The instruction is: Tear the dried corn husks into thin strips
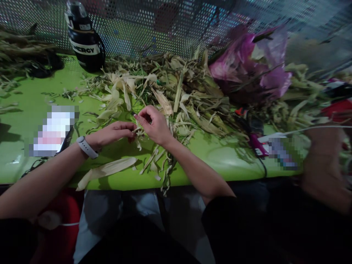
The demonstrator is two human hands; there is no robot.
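Two hands are held close together over the green worktop (225, 159): the fingers of the left hand (117, 131) look pinched on a pale husk strip (139, 132), those of the right hand (154, 124) are curled, grip not tellable. The strip could be torn if tugged hard, and the loose scraps (165, 181) at the front edge knocked off if brushed. Thin, ragged, cream-coloured, the strip is seen before the husk pile (176, 82).

The counter (225, 157) is smooth and glossy. Across it lie rough, matt, papery husks (180, 88), with a thin, crinkled, shiny plastic bag (233, 66) far right. The far-left bottle (85, 47) looks smooth.
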